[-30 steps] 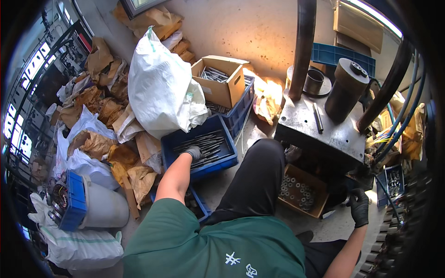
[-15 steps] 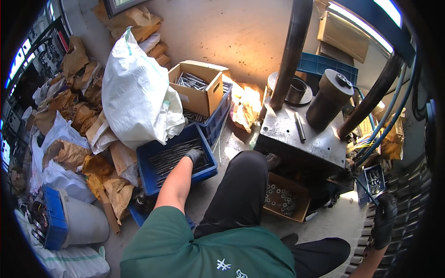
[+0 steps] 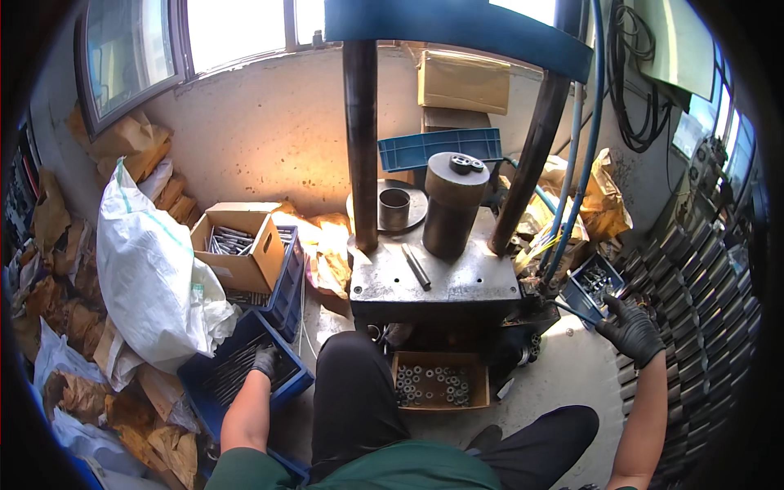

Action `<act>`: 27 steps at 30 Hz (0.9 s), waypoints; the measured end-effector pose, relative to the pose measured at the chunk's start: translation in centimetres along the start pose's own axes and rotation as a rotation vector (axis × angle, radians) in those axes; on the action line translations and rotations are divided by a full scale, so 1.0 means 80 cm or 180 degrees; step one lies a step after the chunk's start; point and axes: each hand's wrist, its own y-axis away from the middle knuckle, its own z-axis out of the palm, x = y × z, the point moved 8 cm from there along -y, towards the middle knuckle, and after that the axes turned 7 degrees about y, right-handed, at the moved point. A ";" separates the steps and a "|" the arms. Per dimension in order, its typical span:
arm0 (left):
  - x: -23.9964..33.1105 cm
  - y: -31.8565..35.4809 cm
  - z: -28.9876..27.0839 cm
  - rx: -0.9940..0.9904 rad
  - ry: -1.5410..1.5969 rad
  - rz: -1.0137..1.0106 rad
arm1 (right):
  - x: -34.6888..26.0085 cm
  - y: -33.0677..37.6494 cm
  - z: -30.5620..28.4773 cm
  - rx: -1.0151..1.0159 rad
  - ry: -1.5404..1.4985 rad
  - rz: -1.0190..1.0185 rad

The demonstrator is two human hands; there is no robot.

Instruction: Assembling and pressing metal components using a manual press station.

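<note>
Right grip (image 3: 635, 333) nearer small blue bin (image 3: 575, 296)

"What covers the top half?"

"A dark green shirt (image 3: 408, 467) at six o'clock. Its left sleeve (image 3: 245, 470), near seven, is short, and the left forearm (image 3: 247, 412) is bare."

"And the right forearm (image 3: 641, 420), at four to five?"

"Bare as well."

"The hands?"

"Both gloved. The right hand (image 3: 639, 331), close to four o'clock, is in black, snug up to the wrist; the left hand (image 3: 265, 358), between seven and eight, looks dark grey."

"Lower down?"

"Plain black trousers (image 3: 351, 400), loose-fitting, from five round to seven, and a dark shoe (image 3: 488, 438) at five, its details too small to tell."
</note>
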 end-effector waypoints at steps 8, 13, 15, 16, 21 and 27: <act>0.103 0.121 -0.133 -0.0396 -0.2744 0.3023 | -0.039 -0.035 0.018 -0.0827 -0.0345 -0.0717; 0.096 0.165 -0.056 -0.0466 0.0498 0.0963 | -0.015 -0.024 0.037 -0.0701 -0.0070 -0.0468; 0.142 0.289 -0.014 0.0122 -0.0316 0.1935 | -0.027 -0.026 0.028 -0.0486 0.0078 -0.0504; 0.152 0.313 -0.018 0.0176 -0.0320 0.1977 | -0.039 -0.027 0.023 -0.0286 0.0247 -0.0594; 0.213 0.496 0.173 -0.0814 -0.1339 0.3731 | -0.102 0.009 -0.024 0.1141 -0.0412 -0.1174; 0.157 0.665 0.414 -0.2407 -0.2826 0.3862 | -0.227 0.017 0.056 0.1091 -0.1734 -0.2095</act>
